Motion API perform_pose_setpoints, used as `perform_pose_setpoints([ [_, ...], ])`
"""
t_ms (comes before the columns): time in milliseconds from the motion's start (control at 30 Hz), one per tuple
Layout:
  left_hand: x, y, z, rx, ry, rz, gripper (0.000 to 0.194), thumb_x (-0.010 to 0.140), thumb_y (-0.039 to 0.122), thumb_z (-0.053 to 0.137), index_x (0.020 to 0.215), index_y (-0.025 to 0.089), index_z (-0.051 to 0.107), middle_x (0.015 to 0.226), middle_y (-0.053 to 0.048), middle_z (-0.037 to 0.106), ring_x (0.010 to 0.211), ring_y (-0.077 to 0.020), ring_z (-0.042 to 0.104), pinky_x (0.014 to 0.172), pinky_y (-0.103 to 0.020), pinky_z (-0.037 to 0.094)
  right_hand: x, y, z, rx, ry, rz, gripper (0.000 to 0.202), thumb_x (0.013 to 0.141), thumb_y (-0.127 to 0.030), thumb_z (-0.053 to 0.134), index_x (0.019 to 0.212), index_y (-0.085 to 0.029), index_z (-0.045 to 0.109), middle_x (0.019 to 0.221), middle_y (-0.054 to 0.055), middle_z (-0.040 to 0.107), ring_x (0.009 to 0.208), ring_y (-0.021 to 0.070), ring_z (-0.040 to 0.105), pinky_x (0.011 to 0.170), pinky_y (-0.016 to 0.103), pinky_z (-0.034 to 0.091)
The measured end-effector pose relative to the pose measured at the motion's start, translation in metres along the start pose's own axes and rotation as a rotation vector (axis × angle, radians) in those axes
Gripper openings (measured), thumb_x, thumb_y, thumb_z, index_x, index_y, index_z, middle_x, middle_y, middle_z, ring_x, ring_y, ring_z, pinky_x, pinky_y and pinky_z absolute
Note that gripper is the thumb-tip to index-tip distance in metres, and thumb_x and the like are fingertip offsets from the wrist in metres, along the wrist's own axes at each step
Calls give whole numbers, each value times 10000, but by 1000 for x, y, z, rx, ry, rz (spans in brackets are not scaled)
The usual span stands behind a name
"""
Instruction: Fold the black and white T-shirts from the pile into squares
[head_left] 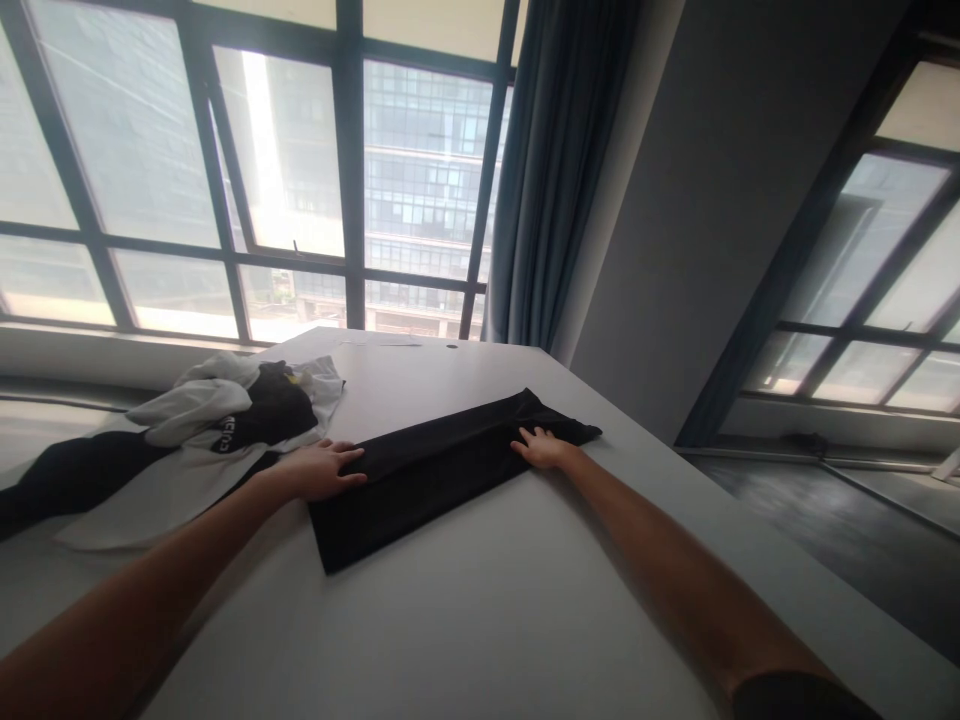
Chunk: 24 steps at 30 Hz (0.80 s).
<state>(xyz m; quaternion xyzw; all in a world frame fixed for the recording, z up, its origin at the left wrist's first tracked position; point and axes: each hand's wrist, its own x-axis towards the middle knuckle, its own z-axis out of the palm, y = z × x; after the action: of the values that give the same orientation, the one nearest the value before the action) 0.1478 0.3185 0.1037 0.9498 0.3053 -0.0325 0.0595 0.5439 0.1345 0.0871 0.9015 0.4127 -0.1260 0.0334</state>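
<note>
So, the folded black cloth (420, 470) lies flat on the white worktop (450, 640), looks light and floppy, prob not fragile. I'd grab it near both ends so the folds don't slump. Left hand (322, 470) is spread loosely on one end, right hand (540, 448) likewise near the pointy end, neither gripping. Rumpled clothes (202, 400) sit beside the left hand.

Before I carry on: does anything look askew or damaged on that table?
The black cloth lies flat, except its far right end, bunched beside the right hand. The white and black clothes on the left are crumpled. No spill or damage shows.
</note>
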Motion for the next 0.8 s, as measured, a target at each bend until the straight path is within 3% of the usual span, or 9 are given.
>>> perform_pose_setpoints([
  [133,-13,15,-13,-5,30,-13,657,861,580,479,1383,205,614,1332,-193,617,1178,-380,603,988,-459,455,50,-5,-6,-18,85,-97,688,1015,-604,226,1603,-247,204,1661,149,163,1525,346,117,1175,555,171],
  [233,-20,25,-17,-83,2,-10,583,902,508,444,1362,206,634,1283,-183,666,1131,-356,649,961,-428,476,73,-23,-10,-91,252,-143,585,1043,-485,265,1583,-260,265,1647,132,229,1514,308,179,1165,540,192],
  [367,-21,27,-17,-191,-32,58,544,901,453,472,1364,214,631,1299,-147,681,1184,-333,636,990,-405,467,79,-63,-20,-129,545,-42,490,1032,-364,325,1451,-176,497,1485,232,457,1352,366,443,1070,546,303],
  [467,-22,29,-17,-240,-41,85,552,904,447,473,1357,178,634,1305,-162,674,1184,-336,637,988,-411,472,74,-92,-23,-25,437,-3,545,1029,-467,285,1337,-146,599,1358,239,563,1213,373,569,1011,538,369],
  [600,-31,47,-23,-268,-114,118,590,924,480,450,1386,148,604,1248,-161,705,1086,-311,683,883,-360,508,69,-106,-16,8,162,-119,681,973,-648,330,1474,-209,472,1520,196,433,1349,384,457,1045,535,363],
  [633,-34,54,-25,-294,-156,154,598,927,494,452,1396,152,593,1184,-144,736,1020,-292,703,828,-336,516,67,-103,-14,-6,157,-160,679,983,-637,316,1506,-218,428,1562,182,381,1401,366,396,1076,526,334],
  [700,-41,69,-27,-363,-238,252,593,915,516,495,1391,178,601,1001,-95,782,869,-250,718,724,-296,509,61,-94,-10,-45,264,-198,638,1018,-569,279,1533,-208,382,1593,167,339,1466,330,291,1131,521,255],
  [800,-45,86,-25,-394,-248,377,580,834,553,643,1305,215,674,794,-37,756,720,-207,680,658,-275,480,41,-76,-8,-121,478,-215,558,1039,-466,274,1473,-175,470,1498,183,471,1404,323,384,1131,521,234],
])
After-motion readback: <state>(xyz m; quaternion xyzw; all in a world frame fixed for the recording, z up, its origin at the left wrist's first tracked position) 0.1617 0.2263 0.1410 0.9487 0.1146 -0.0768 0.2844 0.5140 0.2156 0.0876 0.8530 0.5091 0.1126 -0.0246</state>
